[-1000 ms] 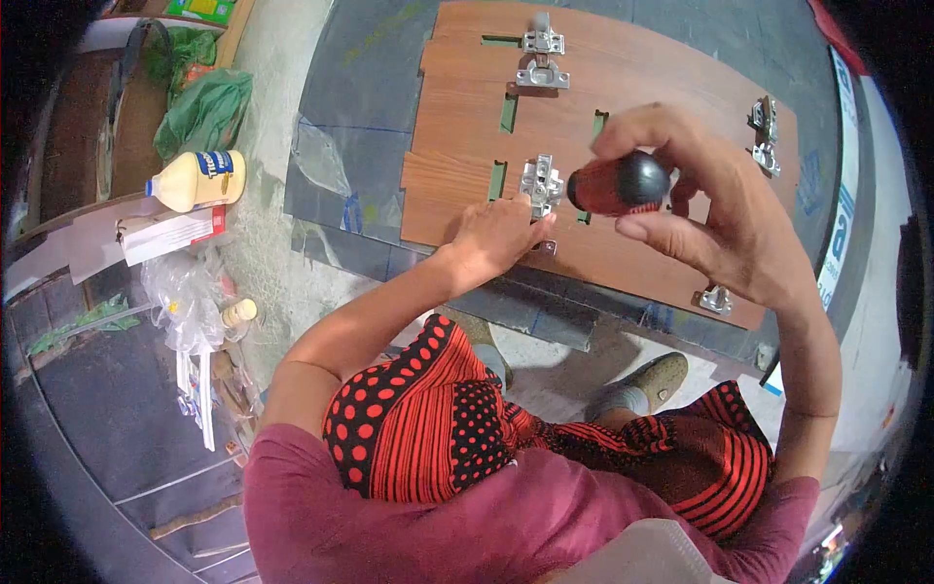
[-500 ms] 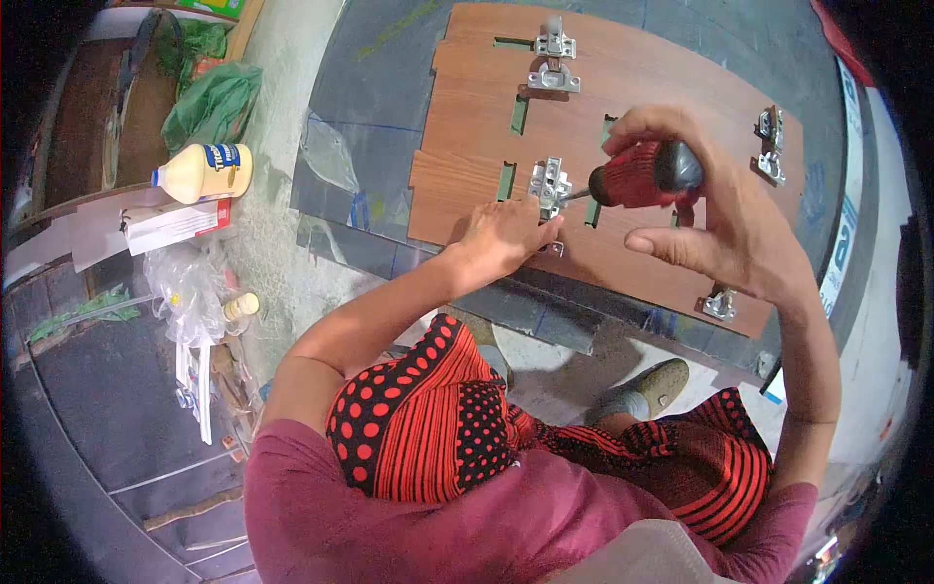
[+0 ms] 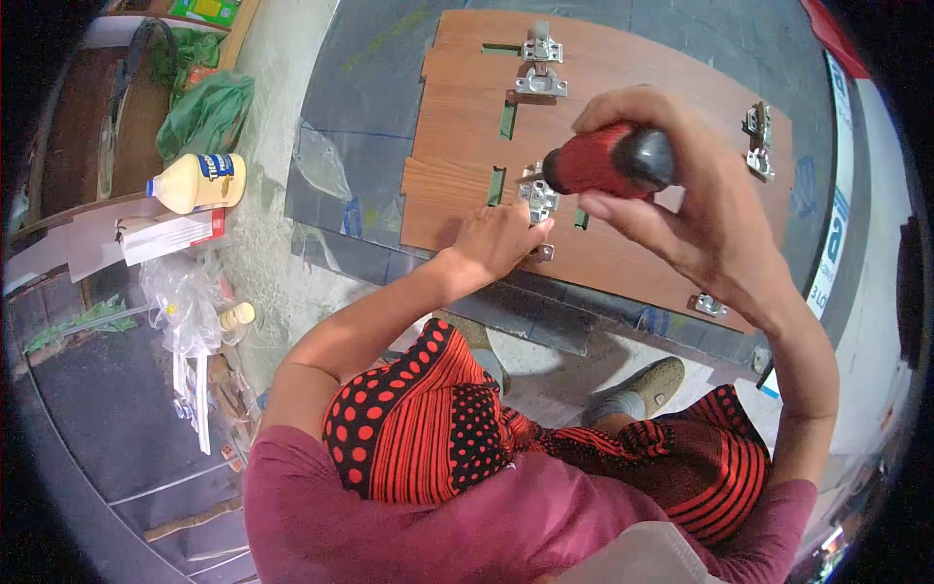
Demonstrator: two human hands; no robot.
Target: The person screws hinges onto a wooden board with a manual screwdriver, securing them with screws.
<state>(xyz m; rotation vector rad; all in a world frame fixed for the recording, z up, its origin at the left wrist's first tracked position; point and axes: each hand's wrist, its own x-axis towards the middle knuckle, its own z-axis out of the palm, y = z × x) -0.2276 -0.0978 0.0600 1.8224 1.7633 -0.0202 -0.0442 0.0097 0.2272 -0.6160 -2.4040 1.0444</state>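
A brown wooden panel [image 3: 652, 195] with green-lined slots and several metal hinges lies on a dark surface. My right hand [image 3: 691, 195] grips a screwdriver [image 3: 608, 164] with a red and black handle, its tip pointing left at the upper part of the middle-left hinge [image 3: 537, 202]. The exact contact of the tip is hard to make out. My left hand [image 3: 494, 238] rests on the panel's near edge, fingers closed on the lower part of that same hinge. Another hinge [image 3: 541, 63] sits at the panel's far left, and one more [image 3: 759, 141] at the right.
At the left are a cream glue bottle [image 3: 199, 183], a green plastic bag [image 3: 206, 115] and a clear plastic bag [image 3: 183, 297]. A long level-like bar [image 3: 833, 234] runs along the right edge. A shoe [image 3: 662, 382] shows below the panel.
My right hand has moved left with the screwdriver, whose tip is now higher on the hinge. The whole view has shifted slightly. My left hand stays at the hinge.
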